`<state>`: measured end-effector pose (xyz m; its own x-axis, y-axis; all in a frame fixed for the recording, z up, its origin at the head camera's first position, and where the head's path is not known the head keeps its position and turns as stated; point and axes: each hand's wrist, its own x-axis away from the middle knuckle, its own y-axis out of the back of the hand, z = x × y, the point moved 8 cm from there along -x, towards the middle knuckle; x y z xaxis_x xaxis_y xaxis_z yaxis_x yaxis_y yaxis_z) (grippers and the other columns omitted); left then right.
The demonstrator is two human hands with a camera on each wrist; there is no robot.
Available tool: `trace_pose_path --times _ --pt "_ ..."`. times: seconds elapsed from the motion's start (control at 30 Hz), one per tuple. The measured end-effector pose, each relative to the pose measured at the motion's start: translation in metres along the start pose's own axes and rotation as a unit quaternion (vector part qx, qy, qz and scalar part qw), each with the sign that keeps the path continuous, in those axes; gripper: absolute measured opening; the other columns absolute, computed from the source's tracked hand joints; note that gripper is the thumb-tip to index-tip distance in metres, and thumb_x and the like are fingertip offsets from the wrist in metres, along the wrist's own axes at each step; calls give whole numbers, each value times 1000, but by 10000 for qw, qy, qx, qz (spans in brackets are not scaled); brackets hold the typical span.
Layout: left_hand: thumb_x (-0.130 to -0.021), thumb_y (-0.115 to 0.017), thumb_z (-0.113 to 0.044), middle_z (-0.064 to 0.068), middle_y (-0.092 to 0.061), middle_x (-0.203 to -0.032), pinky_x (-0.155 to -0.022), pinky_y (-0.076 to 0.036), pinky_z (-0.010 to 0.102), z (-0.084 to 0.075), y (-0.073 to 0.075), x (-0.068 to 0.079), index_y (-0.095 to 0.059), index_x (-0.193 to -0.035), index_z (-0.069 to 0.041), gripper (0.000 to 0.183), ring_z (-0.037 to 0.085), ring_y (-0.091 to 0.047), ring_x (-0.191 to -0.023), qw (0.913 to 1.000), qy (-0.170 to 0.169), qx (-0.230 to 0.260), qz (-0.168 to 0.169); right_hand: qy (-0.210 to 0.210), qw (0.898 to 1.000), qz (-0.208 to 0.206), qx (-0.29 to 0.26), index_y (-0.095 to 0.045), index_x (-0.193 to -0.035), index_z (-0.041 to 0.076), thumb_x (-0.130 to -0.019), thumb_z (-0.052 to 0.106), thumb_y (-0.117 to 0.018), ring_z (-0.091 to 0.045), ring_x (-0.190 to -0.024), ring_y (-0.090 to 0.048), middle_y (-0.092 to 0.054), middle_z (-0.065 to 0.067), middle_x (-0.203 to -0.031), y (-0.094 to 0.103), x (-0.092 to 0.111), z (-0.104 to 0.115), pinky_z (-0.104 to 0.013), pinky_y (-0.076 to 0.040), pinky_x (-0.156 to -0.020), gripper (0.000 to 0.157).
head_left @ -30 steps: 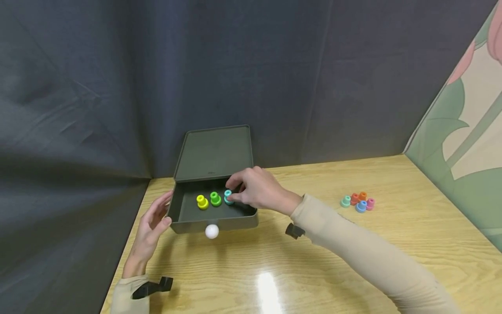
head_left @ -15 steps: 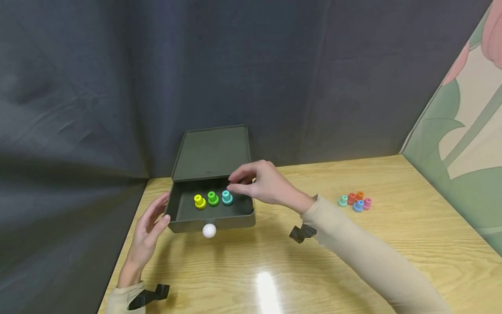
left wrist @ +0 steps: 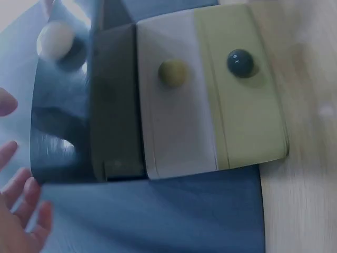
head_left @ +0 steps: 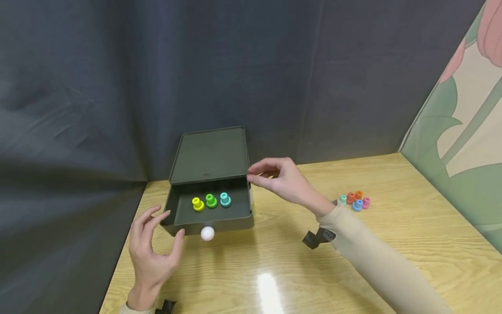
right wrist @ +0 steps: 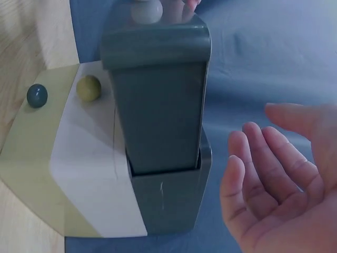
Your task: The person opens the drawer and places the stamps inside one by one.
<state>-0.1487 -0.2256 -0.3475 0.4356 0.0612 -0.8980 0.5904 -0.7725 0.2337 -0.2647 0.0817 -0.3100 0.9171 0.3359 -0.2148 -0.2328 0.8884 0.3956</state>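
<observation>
The top drawer [head_left: 231,224] of a small cabinet is pulled out, with a white knob [head_left: 207,233] on its dark front. Inside it a yellow stepped peg [head_left: 198,205], a green one [head_left: 211,201] and a turquoise one [head_left: 225,200] stand in a row. My left hand [head_left: 153,261] is spread at the drawer's front left corner, holding nothing; whether a fingertip touches the rim I cannot tell. Just right of the drawer hovers my right hand [head_left: 288,183], fingers loosely bent. Its palm [right wrist: 289,216] shows nothing held in the right wrist view.
Below the dark drawer, the cabinet has a white drawer [left wrist: 176,126] and a yellow-green drawer [left wrist: 250,116], both pushed in. Several coloured pegs, among them a blue one [head_left: 357,205], cluster on the wooden table [head_left: 392,226] at right. A dark curtain [head_left: 274,87] hangs behind.
The right hand has let go of the turquoise peg and moved right, out of the drawer. The left hand has come off the drawer's side toward the front, its fingers spreading.
</observation>
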Motion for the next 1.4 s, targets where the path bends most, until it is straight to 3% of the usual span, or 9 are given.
trace_pose_path --times 0.13,0.27,0.4,0.53,0.7,0.93,1.17,1.4 --pt "-96 -71 -45 33 -68 -108 -91 -38 20 -25 -6 6 -75 -102 7 53 36 -56 -89 9963 -766 -251 -311 -54 9997 -227 -52 -80 -115 12 -97 22 -79 -17 -90 -75 -81 -7 -109 13 7 -10 -29 -60 -79 21" --pt "-97 -70 -41 27 -69 -101 -83 -42 25 -40 -15 12 -76 -97 4 46 36 -56 -81 9895 -1359 -348 -334 -143 9984 -537 -105 -78 -117 10 -98 21 -78 -12 -90 -76 -81 -12 -112 26 15 -24 -30 -61 -79 22" --pt "-98 -71 -38 23 -70 -98 -73 -46 32 -45 -23 18 -77 -95 2 40 34 -59 -79 9854 -1613 -501 -235 -151 9964 -828 48 -77 -119 8 -100 22 -76 -9 -89 -73 -80 -12 -114 36 25 -34 -28 -58 -77 23" --pt "-97 -71 -34 20 -71 -94 -67 -47 36 -48 -30 22 -78 -94 1 35 33 -61 -76 9844 -1667 -537 -145 -128 9935 -1124 145 -76 -123 6 -102 20 -73 -7 -89 -72 -78 -15 -119 44 38 -46 -24 -58 -77 25" --pt "-98 -70 -31 18 -72 -92 -64 -46 33 -47 -36 27 -79 -95 -1 31 29 -60 -73 9851 -1604 -613 -6 -179 9898 -1404 157 -75 -124 4 -102 15 -72 -5 -88 -73 -76 -18 -123 53 53 -67 -22 -59 -77 26" --pt "-101 -66 -28 13 -72 -89 -61 -45 29 -43 -41 34 -80 -95 -3 29 25 -57 -70 9869 -1433 -735 117 -588 9873 -1429 371 -75 -126 6 -103 21 -72 0 -88 -74 -78 -17 -122 59 77 -92 -22 -59 -78 28" --pt "-101 -67 -29 12 -73 -90 -60 -46 31 -44 -41 37 -80 -95 -4 29 26 -59 -71 9875 -1365 -783 116 -854 9836 -1421 706 -75 -126 7 -104 27 -71 -3 -87 -74 -78 -16 -119 62 96 -119 -24 -59 -76 30" --pt "-101 -67 -28 12 -74 -91 -59 -46 30 -43 -42 35 -80 -97 -3 28 25 -59 -72 9884 -1256 -844 155 -1166 9836 -1185 706 -72 -132 8 -105 31 -69 -7 -92 -76 -77 -16 -126 63 110 -144 -27 -59 -78 36"
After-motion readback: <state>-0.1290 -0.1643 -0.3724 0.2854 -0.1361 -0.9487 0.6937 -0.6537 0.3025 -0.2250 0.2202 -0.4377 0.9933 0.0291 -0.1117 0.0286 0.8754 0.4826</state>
